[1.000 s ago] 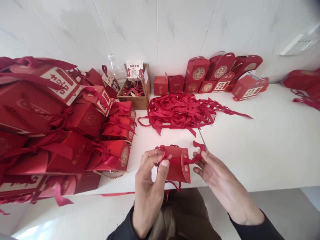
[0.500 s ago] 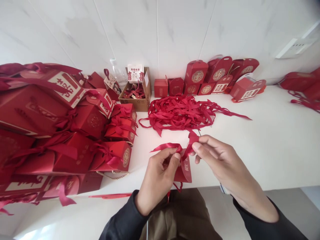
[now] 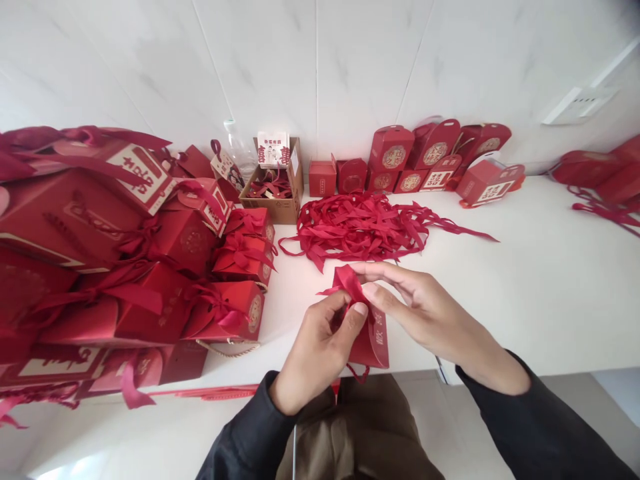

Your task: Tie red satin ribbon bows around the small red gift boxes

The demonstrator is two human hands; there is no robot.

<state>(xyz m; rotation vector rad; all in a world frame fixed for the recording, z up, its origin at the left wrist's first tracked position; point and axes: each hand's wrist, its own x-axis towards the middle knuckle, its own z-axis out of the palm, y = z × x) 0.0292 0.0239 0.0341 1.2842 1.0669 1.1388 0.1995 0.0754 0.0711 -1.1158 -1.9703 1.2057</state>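
A red gift box (image 3: 373,347) with pale lettering sits at the table's front edge, close to my body. Over its top, my left hand (image 3: 325,340) pinches a red ribbon (image 3: 349,280) between thumb and forefinger. My right hand (image 3: 420,310) has its thumb and fingers closed on the same ribbon from the right, where it folds up into a loop. The ribbon's loose end points left above my left hand. My fingers hide the knot area and much of the box's top. A dark red cord hangs at the box's lower end.
A heap of red ribbons (image 3: 365,230) lies just beyond my hands. Finished-looking boxes with bows (image 3: 225,310) are piled at left. A cardboard box (image 3: 283,212) holds tags near the wall. More red boxes (image 3: 393,150) stand along the white table's (image 3: 530,287) back.
My right hand has moved left toward my left hand, bringing its part of the ribbon over the box top into a loop. My left hand keeps its pinch.
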